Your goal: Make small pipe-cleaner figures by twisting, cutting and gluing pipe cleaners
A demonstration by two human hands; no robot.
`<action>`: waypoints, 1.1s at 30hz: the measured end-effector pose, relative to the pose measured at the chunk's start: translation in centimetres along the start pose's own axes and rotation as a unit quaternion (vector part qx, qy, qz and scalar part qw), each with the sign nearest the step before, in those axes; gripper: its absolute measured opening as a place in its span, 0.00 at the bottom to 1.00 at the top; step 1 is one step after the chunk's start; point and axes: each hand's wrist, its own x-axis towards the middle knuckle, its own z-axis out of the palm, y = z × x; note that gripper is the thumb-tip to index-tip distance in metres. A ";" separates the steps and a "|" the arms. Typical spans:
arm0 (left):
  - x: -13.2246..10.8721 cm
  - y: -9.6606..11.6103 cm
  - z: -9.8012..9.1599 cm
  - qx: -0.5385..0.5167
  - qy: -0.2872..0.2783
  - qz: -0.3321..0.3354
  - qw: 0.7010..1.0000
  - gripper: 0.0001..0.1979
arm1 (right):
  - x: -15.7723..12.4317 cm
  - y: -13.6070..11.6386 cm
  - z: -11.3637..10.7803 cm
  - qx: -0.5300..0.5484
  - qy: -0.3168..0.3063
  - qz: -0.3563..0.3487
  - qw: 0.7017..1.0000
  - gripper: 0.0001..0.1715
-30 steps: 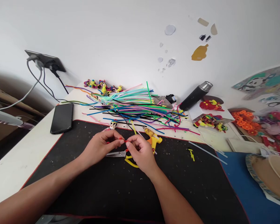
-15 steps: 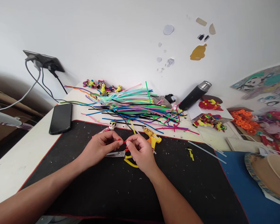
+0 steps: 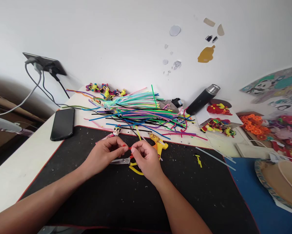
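My left hand and my right hand meet over the black mat, fingertips pinched on a short red pipe cleaner held between them. Under the hands lie scissors with yellow handles. A yellow glue gun rests just behind my right hand. A big heap of coloured pipe cleaners is spread along the back of the table.
A black phone lies at the left, with cables running to a wall socket. A black flask, small pipe-cleaner figures, orange flowers and a paper plate on a blue mat sit at the right.
The hands stay pinched on the red piece with only slight finger movement; the view has shifted a little.
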 end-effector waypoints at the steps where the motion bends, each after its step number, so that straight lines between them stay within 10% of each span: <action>1: 0.0 0.0 0.0 0.001 -0.002 -0.001 1.000 0.21 | 0.0 -0.1 0.0 -0.008 0.003 -0.003 1.000 0.10; 22: 1.7 2.3 -2.2 0.233 -0.108 0.100 0.961 0.14 | 0.0 0.0 -0.2 -0.142 -0.031 -0.028 0.989 0.03; 33: 0.9 0.7 -0.9 -0.016 -0.016 -0.011 1.000 0.25 | 0.1 -0.3 -0.2 -0.028 -0.016 0.005 0.999 0.12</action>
